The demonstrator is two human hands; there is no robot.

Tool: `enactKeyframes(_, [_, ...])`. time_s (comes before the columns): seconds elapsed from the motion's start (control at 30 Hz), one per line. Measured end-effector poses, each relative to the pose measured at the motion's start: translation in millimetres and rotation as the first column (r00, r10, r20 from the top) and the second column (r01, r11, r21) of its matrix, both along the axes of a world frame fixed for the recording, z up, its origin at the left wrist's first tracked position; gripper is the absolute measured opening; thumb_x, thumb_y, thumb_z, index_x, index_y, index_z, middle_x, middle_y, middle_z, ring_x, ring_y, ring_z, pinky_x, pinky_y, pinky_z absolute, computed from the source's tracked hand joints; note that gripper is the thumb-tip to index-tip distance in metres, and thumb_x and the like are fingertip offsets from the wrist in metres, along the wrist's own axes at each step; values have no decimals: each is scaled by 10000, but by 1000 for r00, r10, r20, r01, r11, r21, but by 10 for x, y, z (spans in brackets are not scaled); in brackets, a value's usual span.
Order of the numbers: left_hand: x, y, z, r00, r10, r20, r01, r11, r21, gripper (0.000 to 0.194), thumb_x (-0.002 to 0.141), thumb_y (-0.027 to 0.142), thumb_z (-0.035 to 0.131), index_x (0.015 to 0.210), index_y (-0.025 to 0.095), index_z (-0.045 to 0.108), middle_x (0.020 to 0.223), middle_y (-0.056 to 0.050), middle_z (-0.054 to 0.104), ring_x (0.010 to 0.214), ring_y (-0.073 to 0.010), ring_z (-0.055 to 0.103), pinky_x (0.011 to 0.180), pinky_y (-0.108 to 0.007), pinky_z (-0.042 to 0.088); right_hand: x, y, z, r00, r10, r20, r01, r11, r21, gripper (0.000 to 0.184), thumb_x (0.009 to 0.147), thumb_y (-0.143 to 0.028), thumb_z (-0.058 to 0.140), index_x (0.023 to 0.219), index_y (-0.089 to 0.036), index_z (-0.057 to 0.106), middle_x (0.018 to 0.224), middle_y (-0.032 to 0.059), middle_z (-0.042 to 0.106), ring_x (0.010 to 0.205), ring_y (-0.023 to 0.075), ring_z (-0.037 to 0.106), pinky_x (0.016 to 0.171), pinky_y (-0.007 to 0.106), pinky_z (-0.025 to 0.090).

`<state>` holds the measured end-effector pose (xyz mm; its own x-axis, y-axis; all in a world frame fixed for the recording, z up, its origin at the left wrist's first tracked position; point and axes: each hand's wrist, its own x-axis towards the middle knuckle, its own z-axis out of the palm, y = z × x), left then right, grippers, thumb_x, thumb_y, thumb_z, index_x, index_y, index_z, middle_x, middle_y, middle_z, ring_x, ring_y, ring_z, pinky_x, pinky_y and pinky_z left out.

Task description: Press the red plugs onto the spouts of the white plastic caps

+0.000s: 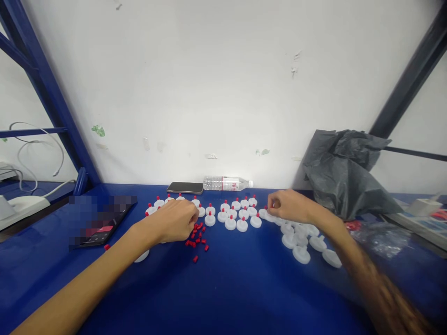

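Note:
My left hand [176, 222] rests on the blue table [226, 288] with its fingers curled, their tips at a loose pile of small red plugs [197, 237]. Whether a plug is between them is hidden. My right hand [289, 206] is closed in a pinch over a white round cap [264, 213] at the right end of the rows. Between the hands stand rows of white caps with red plugs on top [230, 211]. A heap of plain white caps [304, 242] lies under and beside my right forearm.
A dark phone [185, 187] and a lying water bottle [226, 184] sit against the white wall. A black plastic bag [345, 174] is at the back right. A second phone [101, 228] lies at the left. Blue shelf struts stand left and right.

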<state>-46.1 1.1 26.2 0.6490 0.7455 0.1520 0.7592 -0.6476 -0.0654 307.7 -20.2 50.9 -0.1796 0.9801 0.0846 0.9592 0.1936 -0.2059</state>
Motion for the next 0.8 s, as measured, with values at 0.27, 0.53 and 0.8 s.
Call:
enactKeyframes(0.27, [43,-26,15,998,11,-68,-17,997,-80,200,716,91,540,740,222,688,720,-25,724,592,-183,576,533,-285,250,-118,62,-126,999,3,-43,-5,999,-33,163,831,-391,697,878,-254,771,782,28,787,703,194,709,618,280,473])
enactKeyframes(0.53, [69,-21,9,999,1,-53,-1,1000,-10,133,860,169,504,762,217,580,764,-43,705,630,-212,599,551,-315,251,272,108,-49,972,-232,22,233,967,-98,255,724,-502,771,761,-250,791,688,45,760,646,209,703,575,294,467])
enactKeyframes(0.8, [160,0,-5,989,-141,48,135,985,108,165,1003,220,473,981,217,636,957,-30,739,836,-212,685,628,-310,360,240,108,-64,983,-168,-80,168,986,-6,143,831,-389,681,809,-249,695,806,16,774,748,183,719,624,260,484])
